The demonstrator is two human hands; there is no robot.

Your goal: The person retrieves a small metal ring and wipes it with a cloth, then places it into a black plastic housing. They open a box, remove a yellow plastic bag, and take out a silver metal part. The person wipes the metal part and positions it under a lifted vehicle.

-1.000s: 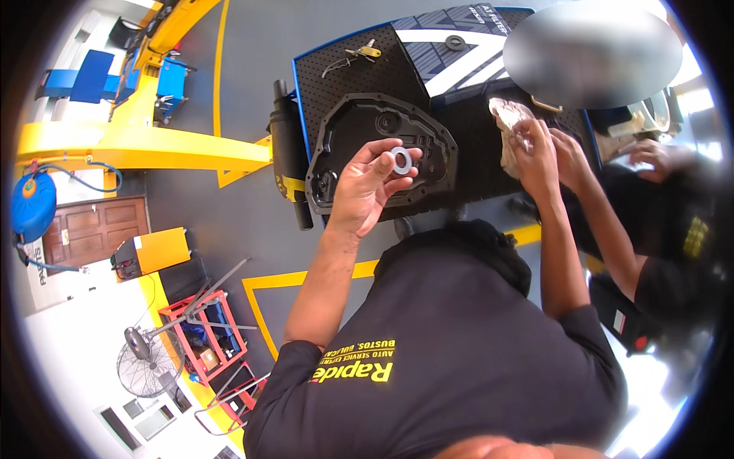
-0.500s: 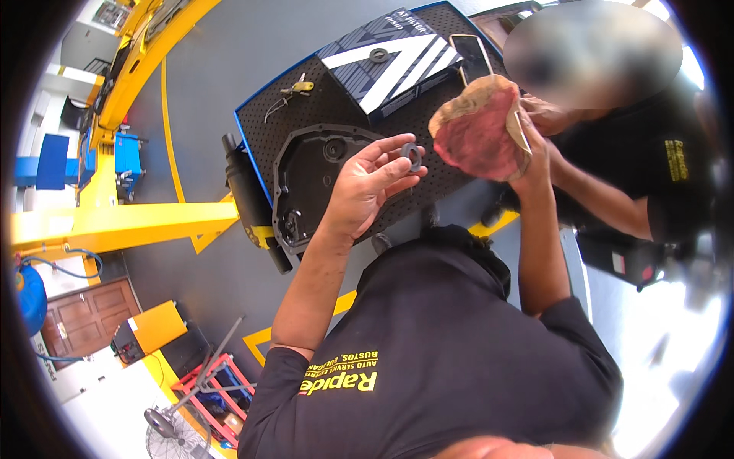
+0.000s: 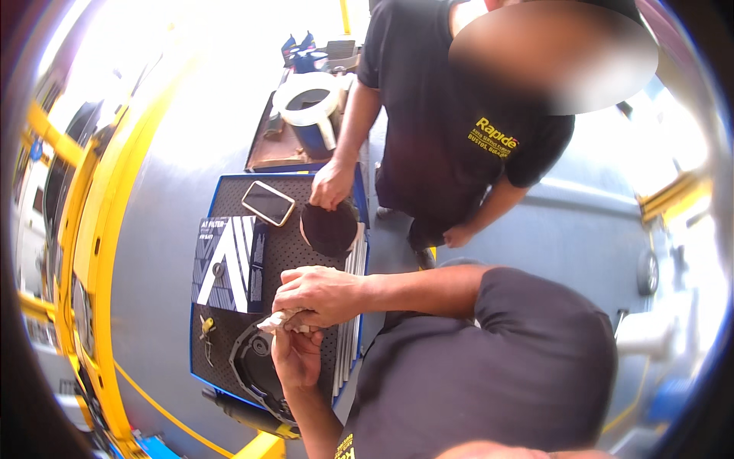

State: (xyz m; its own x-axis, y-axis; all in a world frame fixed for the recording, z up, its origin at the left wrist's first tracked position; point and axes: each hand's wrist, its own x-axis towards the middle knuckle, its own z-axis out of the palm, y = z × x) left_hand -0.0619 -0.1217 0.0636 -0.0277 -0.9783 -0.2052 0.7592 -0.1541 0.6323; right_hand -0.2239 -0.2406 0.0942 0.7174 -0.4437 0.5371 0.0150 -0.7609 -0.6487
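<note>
- Right hand (image 3: pixel 321 297): palm down, fingers closed over a crumpled pale cloth (image 3: pixel 278 320); its forearm crosses from the picture's right.
- Left hand (image 3: pixel 300 359): raised from below, fingertips up against the cloth's underside. Hidden there: cannot tell whether they grip the cloth or a small part inside it.
- Cloth position: between the two hands, below the right fingers and above the left fingertips. Visible length runs roughly left-right across the picture, with a loose tip poking out at left. Both hands equally near; right covers more of it.
- Black pan (image 3: pixel 238 366): on the table, left of the left hand and partly behind it in view. Left hand is the nearer. Height of hand above pan: cannot tell.
- Patterned box (image 3: pixel 200 292): left of and beyond the right hand, apart from it; dark ring (image 3: pixel 219 271) lies flat on top.
- Keys (image 3: pixel 207 326): on the table, between box and pan, well left of both hands.
- Co-worker's hand (image 3: pixel 332 186): beyond the right hand, fingertips at the top edge of a dark rounded bundle (image 3: pixel 330 229).
- Phone (image 3: pixel 267 203): screen up, just left of that bundle, slanting.
</note>
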